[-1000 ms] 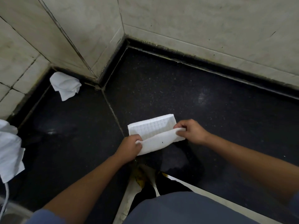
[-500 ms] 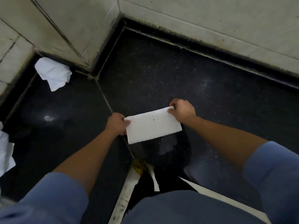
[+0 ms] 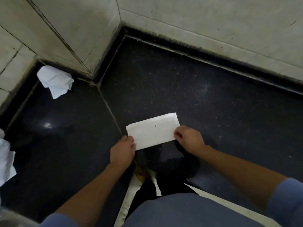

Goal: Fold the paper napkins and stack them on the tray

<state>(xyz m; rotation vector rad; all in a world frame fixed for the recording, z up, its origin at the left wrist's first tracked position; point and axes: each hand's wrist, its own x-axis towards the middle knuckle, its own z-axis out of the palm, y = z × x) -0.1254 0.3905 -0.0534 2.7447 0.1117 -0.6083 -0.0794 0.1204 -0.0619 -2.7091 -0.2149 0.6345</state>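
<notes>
Two hands on one folded napkin point(image 3: 152, 131) lying flat on the dark counter point(image 3: 205, 102): left hand point(image 3: 122, 149) pinches its near-left corner, right hand point(image 3: 188, 139) fingertips press its right edge. One crumpled napkin point(image 3: 55, 81) back-left; more white paper point(image 3: 5, 158) at left edge.

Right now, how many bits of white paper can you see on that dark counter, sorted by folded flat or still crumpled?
Folded flat: 1, the folded napkin held by the left hand and right hand.
Crumpled or loose: 2, the crumpled napkin in the corner and the loose paper at the left edge.
Total: 3
</notes>
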